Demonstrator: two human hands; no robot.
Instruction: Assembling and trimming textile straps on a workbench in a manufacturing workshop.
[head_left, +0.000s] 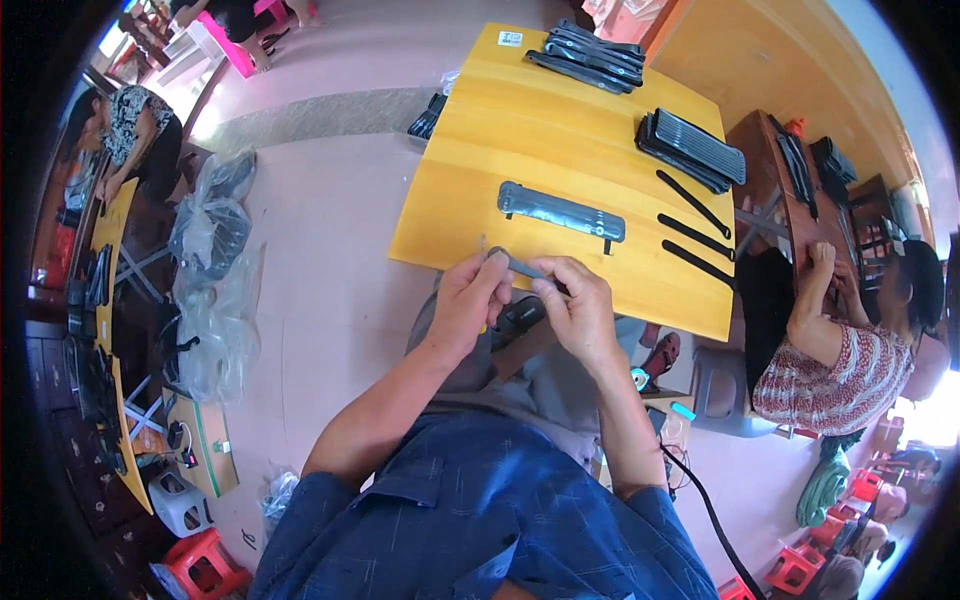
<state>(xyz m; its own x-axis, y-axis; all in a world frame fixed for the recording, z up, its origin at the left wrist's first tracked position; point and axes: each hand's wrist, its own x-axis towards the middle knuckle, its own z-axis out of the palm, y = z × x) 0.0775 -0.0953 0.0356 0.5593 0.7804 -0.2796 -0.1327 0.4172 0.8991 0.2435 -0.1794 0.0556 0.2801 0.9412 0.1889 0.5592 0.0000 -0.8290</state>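
Observation:
Between my two hands, at the near edge of the yellow table [450, 200], stretches a dark grey strap [522, 267]. My left hand [474, 303] pinches its left end, and my right hand [582, 308] grips its right end with thumb and fingers. Just beyond them lies a long grey-black panel [560, 214] with rounded corners and small black tabs sticking out under it. To its right, three black straps lie apart, among them an upper strap [690, 198] and a lower strap [698, 263].
A stack of ribbed black panels [695, 145] sits at the table's right, and another black stack [590, 58] at its far end. One person [835, 370] works at a brown table on the right, another [130, 135] at the left. Clear plastic bags [212, 270] lie on the floor.

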